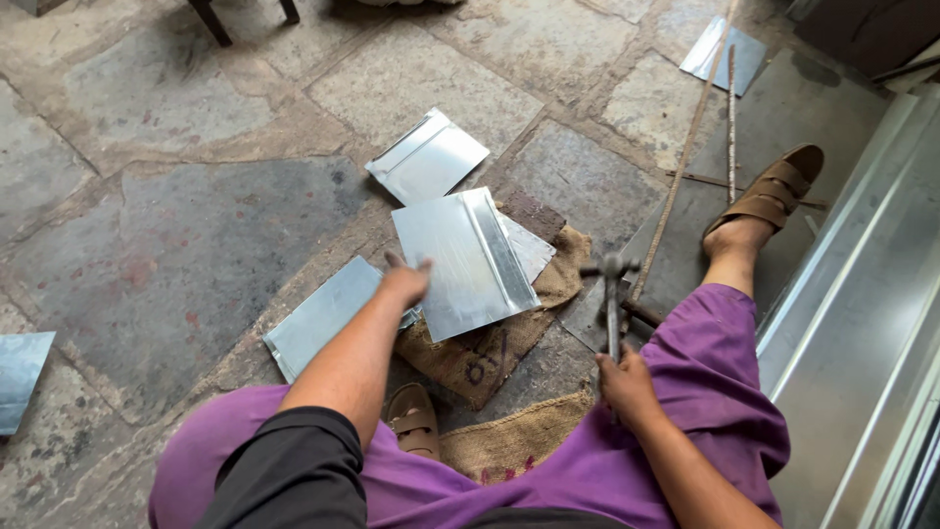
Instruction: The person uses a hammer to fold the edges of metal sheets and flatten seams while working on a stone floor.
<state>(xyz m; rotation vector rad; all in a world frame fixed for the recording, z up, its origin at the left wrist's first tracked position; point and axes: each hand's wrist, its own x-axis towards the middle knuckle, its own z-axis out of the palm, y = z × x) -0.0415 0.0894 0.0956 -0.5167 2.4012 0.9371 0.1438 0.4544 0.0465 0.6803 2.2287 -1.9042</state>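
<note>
My left hand (404, 282) grips the near-left edge of a shiny folded metal sheet (468, 261) and holds it tilted above a burlap sack (494, 343) on the stone floor. My right hand (625, 382) is closed around the handle of a hammer (611, 294), whose head points away from me, just right of the sheet. I sit on the floor in purple trousers, one sandalled foot (769, 196) stretched out to the right, the other sandal (415, 421) tucked under me.
More folded metal sheets lie around: one behind (427, 157), one at the left (323, 315), one at the left edge (18, 377), one far back (725, 54). Thin rods (685, 147) cross the floor. A large metal panel (862, 323) fills the right side.
</note>
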